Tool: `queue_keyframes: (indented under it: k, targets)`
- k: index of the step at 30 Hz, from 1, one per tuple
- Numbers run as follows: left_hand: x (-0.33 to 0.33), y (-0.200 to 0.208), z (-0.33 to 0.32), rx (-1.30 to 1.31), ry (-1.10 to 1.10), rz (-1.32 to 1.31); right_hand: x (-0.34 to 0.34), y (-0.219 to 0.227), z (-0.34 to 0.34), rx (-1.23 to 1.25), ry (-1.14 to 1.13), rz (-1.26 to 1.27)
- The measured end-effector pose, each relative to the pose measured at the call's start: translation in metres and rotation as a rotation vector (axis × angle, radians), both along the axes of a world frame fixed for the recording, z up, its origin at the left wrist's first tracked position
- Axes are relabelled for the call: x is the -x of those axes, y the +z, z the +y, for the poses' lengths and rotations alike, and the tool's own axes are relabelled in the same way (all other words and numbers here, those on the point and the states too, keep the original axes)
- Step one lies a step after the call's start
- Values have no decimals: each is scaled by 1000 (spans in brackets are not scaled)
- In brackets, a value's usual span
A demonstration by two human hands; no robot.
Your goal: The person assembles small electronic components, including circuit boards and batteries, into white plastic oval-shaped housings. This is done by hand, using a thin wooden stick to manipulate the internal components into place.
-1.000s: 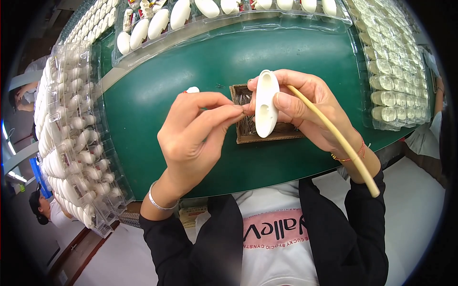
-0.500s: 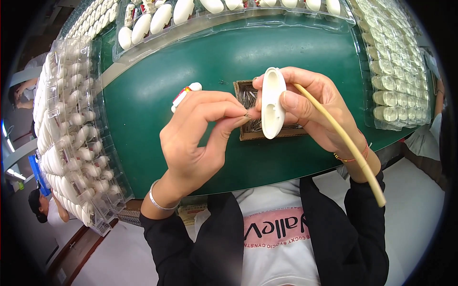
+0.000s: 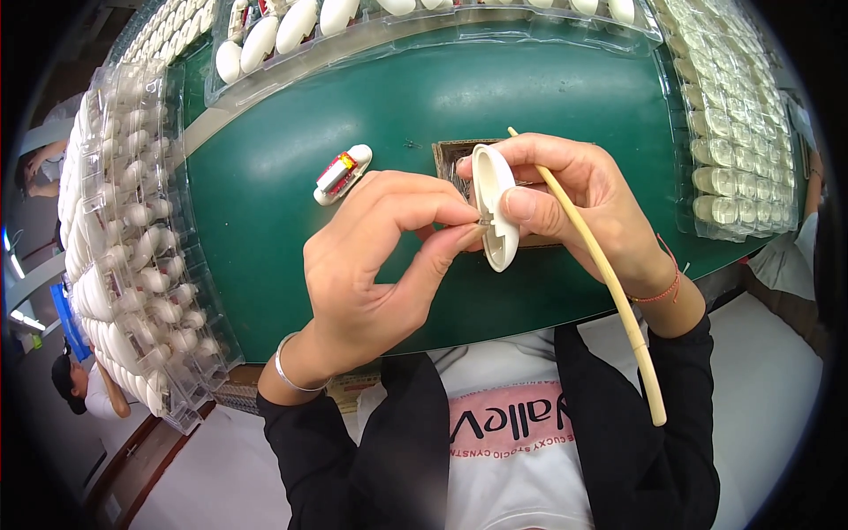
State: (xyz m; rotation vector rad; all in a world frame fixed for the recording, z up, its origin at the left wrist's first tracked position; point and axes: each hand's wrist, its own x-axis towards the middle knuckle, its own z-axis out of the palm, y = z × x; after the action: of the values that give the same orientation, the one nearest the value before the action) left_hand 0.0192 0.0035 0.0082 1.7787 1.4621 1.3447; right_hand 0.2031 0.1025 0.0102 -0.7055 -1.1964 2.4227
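My right hand [image 3: 596,199] grips an oval white plastic shell half [image 3: 493,175], its hollow side tilted toward my left hand. Tucked in the same hand is a thin tan stick [image 3: 609,283], slanting down past the wrist. Thumb and fingertips of my left hand [image 3: 371,252] are pinched on a tiny metal piece [image 3: 484,223] at the notch in the shell's edge; its exact shape is too small to tell. Beyond the left knuckles lies another white oval housing [image 3: 343,174] with a red and silver part in it.
Partly hidden behind the shell, a cardboard box [image 3: 448,159] holds thin metal pieces. Clear trays of white shells stand at the left [image 3: 132,221] and far edge [image 3: 344,57]. Stacked clear trays [image 3: 733,159] line the right. A person [image 3: 84,384] is at far left.
The left pinch has moved right, bringing the tiny metal piece to the shell's notch. The shell has turned and shifted slightly left. The stick's lower end has swung left and down.
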Motion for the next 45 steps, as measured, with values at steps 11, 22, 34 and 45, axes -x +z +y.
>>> queue_keyframes:
  k: [11, 22, 34, 45]
  targets:
    - [-1, -1, -1, 24, 10, -35, 1, -1, -1, 3, -1, -13]
    - [-1, -1, 0, -32, 16, 3, 2, -1, -3, -36, -10, 5]
    - [-6, 4, -6, 117, 52, -174, 2, -3, -4, -137, -36, 1]
    - [-7, 5, -7, 100, 64, -144, 3, -2, -6, -119, -45, -7]
